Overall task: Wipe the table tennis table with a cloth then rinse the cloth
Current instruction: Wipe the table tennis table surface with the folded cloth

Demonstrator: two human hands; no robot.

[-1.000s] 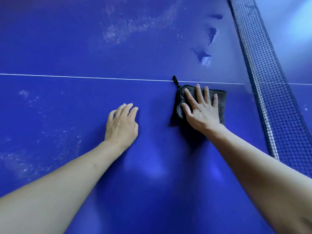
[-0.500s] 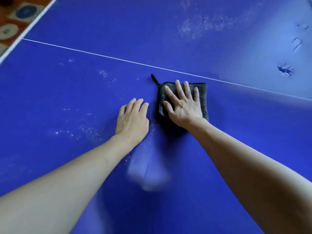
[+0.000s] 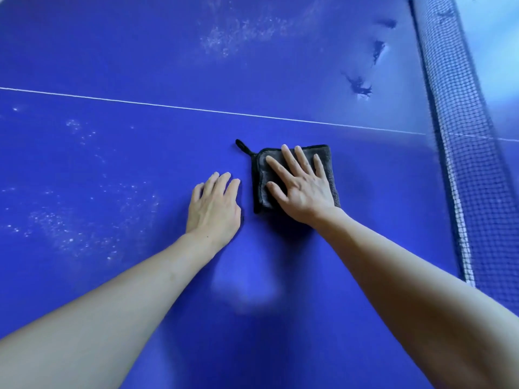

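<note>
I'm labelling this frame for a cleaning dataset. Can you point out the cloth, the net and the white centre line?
cloth (image 3: pixel 261 175): head view, bare left part beside the fingers.
net (image 3: pixel 460 153): head view, mesh at mid-height.
white centre line (image 3: pixel 168 106): head view, stretch left of the cloth.

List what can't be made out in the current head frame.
- Cloth: the middle is covered by the right hand, so folds and dirt there are hidden.
- Table under the left hand's palm: hidden.
- Net: blurred, cut off by the right edge; its posts are out of frame.
- Table edges: outside the frame.
- Pale specks: too small to tell dust from water.
</note>
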